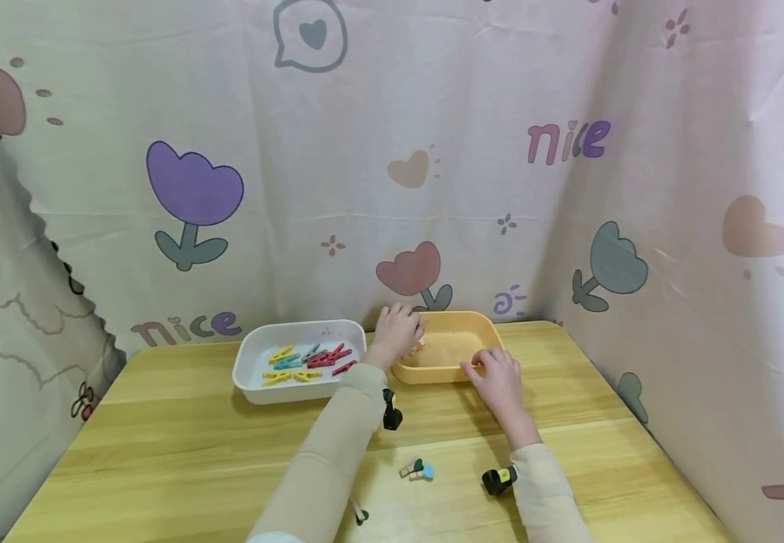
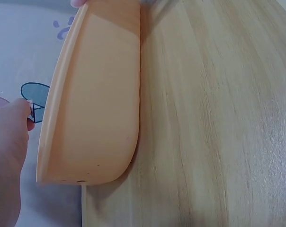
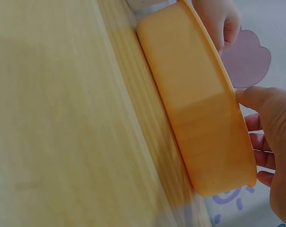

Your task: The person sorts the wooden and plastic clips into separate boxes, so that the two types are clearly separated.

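Note:
Reaching over the left end of the orange plastic tray (image 1: 448, 374), my left hand (image 1: 396, 332) has its fingertips inside it. They pinch a small orange-and-white piece (image 1: 421, 343), mostly hidden by the fingers; its kind does not show. In the left wrist view a white bit shows at the fingertips of this hand (image 2: 8, 137), beyond the tray wall (image 2: 95, 99). My right hand (image 1: 498, 377) grips the tray's front right rim. The right wrist view shows that hand (image 3: 281, 127) with its thumb at the rim and the other fingers on the inner side.
Left of the orange tray stands a white tray (image 1: 246, 381) with several yellow, red and teal clothespins (image 1: 320, 362). Two small wooden clips (image 1: 419, 471) with green and blue ornaments lie on the table (image 1: 182, 452) in front. Another clip (image 1: 359, 513) lies beside the left sleeve. A printed curtain hangs behind.

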Demonstrator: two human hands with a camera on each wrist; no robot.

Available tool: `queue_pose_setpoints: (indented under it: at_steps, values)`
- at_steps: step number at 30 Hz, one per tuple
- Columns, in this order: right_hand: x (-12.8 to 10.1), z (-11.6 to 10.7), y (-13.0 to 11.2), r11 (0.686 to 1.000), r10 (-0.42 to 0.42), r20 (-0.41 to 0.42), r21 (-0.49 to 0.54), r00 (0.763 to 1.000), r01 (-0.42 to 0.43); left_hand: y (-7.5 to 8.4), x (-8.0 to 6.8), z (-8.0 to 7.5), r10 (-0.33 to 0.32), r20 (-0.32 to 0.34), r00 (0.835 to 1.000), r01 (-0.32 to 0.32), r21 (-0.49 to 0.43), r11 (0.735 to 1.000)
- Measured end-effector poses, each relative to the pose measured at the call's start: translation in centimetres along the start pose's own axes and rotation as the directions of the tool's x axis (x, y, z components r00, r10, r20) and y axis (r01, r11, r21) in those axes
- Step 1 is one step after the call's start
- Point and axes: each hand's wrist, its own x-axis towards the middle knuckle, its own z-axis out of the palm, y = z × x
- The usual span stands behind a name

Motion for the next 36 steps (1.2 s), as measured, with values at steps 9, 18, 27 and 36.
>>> queue_pose_setpoints:
  at_steps: [9,18,27,36]
  values:
    - [0.0,0.0,0.0,1.000,-0.005,-0.018,-0.004,1.000,0.005,0.5,0.3,-0.4,-0.012,0.024,1.000,0.012,-0.023,1.000]
    - [0.0,-0.2,-0.2,1.000,0.006,0.001,0.001,1.000,-0.006,1.0,0.7,-0.5,-0.028,0.087,0.996,0.028,-0.001,1.000]
    - [0.1,-0.2,-0.3,0.999,-0.028,-0.045,-0.015,0.999,0.028,1.2,0.7,-0.9,-0.009,0.085,0.996,0.009,0.002,1.000]
    - [-0.1,-0.3,-0.3,1.000,-0.003,-0.002,-0.001,1.000,0.003,0.9,-0.6,-1.2,0.100,-0.004,0.995,-0.099,0.057,0.993]
